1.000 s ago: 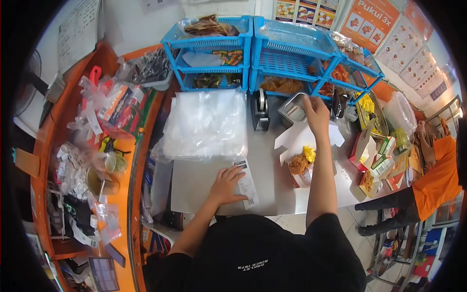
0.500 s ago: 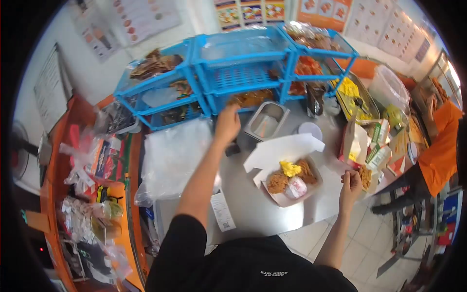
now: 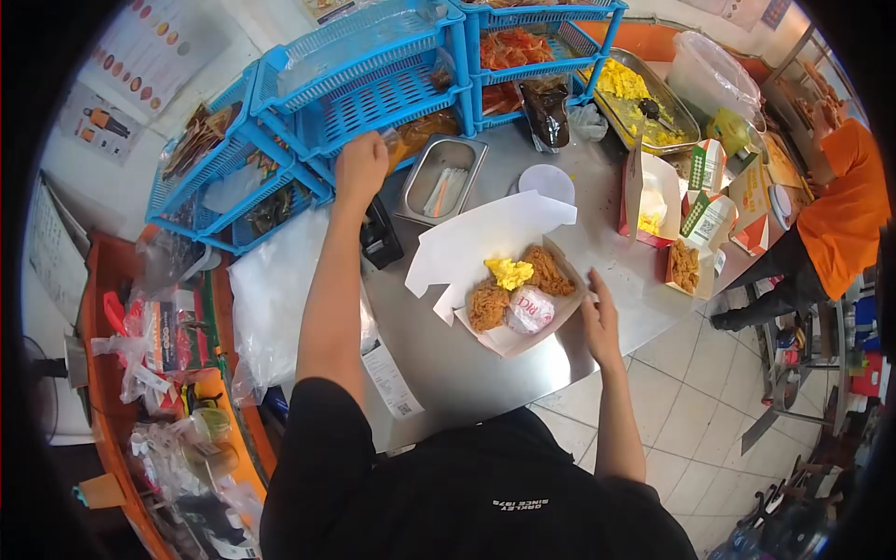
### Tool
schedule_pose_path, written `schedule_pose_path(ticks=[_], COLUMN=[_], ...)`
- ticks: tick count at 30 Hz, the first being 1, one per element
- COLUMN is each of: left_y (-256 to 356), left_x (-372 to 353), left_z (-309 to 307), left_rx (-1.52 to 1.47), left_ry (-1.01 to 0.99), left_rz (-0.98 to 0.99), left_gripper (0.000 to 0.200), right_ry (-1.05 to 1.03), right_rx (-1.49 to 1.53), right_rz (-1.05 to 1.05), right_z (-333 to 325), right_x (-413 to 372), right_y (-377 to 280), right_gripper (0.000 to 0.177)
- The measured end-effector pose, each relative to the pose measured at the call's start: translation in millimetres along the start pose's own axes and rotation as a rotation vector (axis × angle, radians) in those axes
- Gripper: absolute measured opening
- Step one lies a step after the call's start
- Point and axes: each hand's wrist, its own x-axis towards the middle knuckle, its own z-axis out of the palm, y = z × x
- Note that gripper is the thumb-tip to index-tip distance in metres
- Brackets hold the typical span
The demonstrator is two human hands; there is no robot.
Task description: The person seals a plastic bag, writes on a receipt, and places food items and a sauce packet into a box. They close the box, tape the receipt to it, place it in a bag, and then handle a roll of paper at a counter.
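Observation:
My left hand [image 3: 362, 168] is raised at the front of the blue rack [image 3: 373, 112], beside a low tray of orange-brown packets [image 3: 420, 135]. Its fingers are curled closed, and whatever may be in them is hidden. My right hand [image 3: 598, 319] has its fingers stretched out along the right side of an open meal box [image 3: 509, 343]. In the box lie fried chicken [image 3: 489, 306], yellow scrambled egg [image 3: 510, 273] and a paper-wrapped bundle with red print [image 3: 531, 310]. The box's white lid [image 3: 448, 247] is folded back.
A steel container [image 3: 442, 177] with straw-like sticks, a round white lid [image 3: 547, 185] and a black device [image 3: 380, 238] stand nearby. Filled boxes [image 3: 684, 266] and a tray of egg [image 3: 644, 103] are to the right. A person in orange [image 3: 840, 215] stands beyond.
The view has shifted right. My right hand has moved left from beside the other boxes to the meal box's side, its fingers now extended. My left hand remains raised at the rack.

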Motion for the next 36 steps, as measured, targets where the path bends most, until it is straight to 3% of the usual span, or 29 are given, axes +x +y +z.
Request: schedule_pose_path(ticks=[3,7,9,11,13,14,16,17,20,24,26,27,28,29,30,32,33,35,36], left_y=[50.9,104.6,131.7,134.0,128.1,129.4,133.7,130.6,117.7,104.1,97.4,93.9,88.6,77.3,64.1,37.9,34.0,27.7,27.6], left_x=[-18.4,-56.5,-78.2,-109.4,-141.8,-152.9,-174.4,-190.7,-243.5,-272.6,-264.9,-258.4,-253.6,-253.6,-254.8,-260.1,-252.3,-238.0,-234.7], left_z=[-64.4,-93.4,-85.4,-49.5,-42.7,-42.2,-41.0,-34.2,-17.3,-44.9,-70.4,-78.6,-81.1,-74.2,-61.5,-21.5,-19.9,-20.5,-21.5], left_rx=[-0.122,-0.487,-0.758,-0.877,-0.243,-0.248,0.016,0.012,-0.208,-0.276,-0.318,-0.246,-0.171,-0.212,-0.249,-0.375,-0.369,-0.788,-0.787], left_ry=[0.081,-0.242,-0.510,-0.604,-0.593,-0.590,-0.941,-0.944,-0.671,-0.706,-0.724,-0.625,-0.529,-0.337,-0.141,-0.150,-0.141,-0.777,-0.771], left_rz=[0.093,0.062,-0.193,-0.258,-0.142,-0.147,-0.388,-0.396,-0.426,-0.450,-0.530,-0.517,-0.506,-0.377,-0.239,-0.205,-0.218,-0.427,-0.433], left_gripper=[0.016,0.014,0.016,0.029,0.040,0.040,0.040,0.040,0.029,0.030,0.039,0.039,0.040,0.042,0.043,0.042,0.042,0.038,0.038], right_ry=[-0.084,-0.048,-0.050,-0.021,-0.041,-0.058,-0.074,-0.088,-0.102,-0.189,-0.012,-0.042,-0.057,-0.066,-0.089,-0.293,-0.306,-0.165,-0.089], right_rx=[-0.115,0.003,0.027,0.004,-0.021,-0.040,-0.036,-0.027,-0.042,-0.109,-0.107,-0.106,-0.250,-0.385,-0.378,-0.584,-0.580,-0.372,-0.349], right_rz=[-0.054,0.074,0.118,0.093,0.062,0.044,0.042,0.041,0.047,0.119,0.025,0.038,-0.091,-0.235,-0.239,-0.515,-0.526,-0.416,-0.422], right_z=[16.5,23.1,23.1,24.1,24.2,23.7,21.6,21.0,23.9,21.6,27.0,24.7,20.1,21.3,22.6,15.2,12.9,11.7,11.0], right_x=[1.3,-2.4,-7.6,-14.1,-21.3,-24.4,-29.6,-33.2,-47.7,-89.0,-111.4,-117.4,-116.3,-112.6,-109.4,-96.9,-93.0,-87.0,-86.4], right_y=[1.4,5.8,0.2,-1.7,6.1,5.7,5.7,4.7,18.2,-2.5,-14.6,-34.5,-63.9,-82.9,-86.2,-83.6,-83.7,-86.8,-94.0], right_gripper=[0.034,0.028,0.027,0.027,0.027,0.028,0.030,0.033,0.035,0.037,0.041,0.041,0.037,0.032,0.032,0.021,0.021,0.010,0.008])
